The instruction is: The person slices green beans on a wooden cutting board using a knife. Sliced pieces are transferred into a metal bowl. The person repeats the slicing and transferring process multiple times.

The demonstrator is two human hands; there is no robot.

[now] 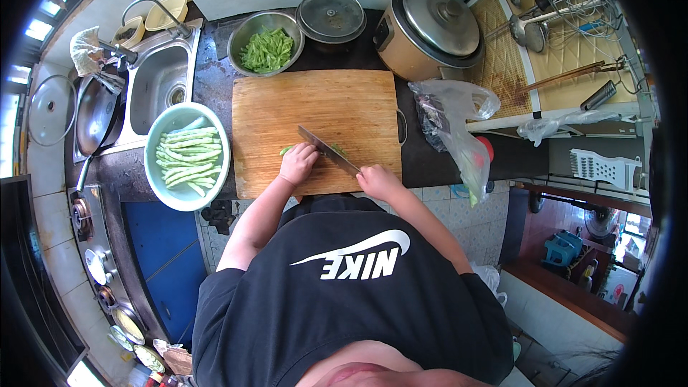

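A cleaver-like kitchen knife point(328, 150) slants across the wooden cutting board point(315, 100), its handle in the closed fingers of my right hand point(378, 182). Just left of the blade, my left hand point(298, 163) presses with curled fingers on green beans point(285, 150), whose tips poke out beside the fingers. A few cut green bits point(339, 150) lie on the blade's far right side. Whole green beans point(190, 158) fill a pale green basin point(152, 165) left of the board. Behind the board, sliced beans point(266, 50) sit in a metal bowl point(235, 43).
A lidded pot point(331, 14) and a large rice cooker point(423, 36) stand behind the board. To the right, a clear plastic bag point(459, 122) hangs over the counter edge. The sink point(161, 75), a wok point(97, 115) and a stove point(93, 222) line the left side.
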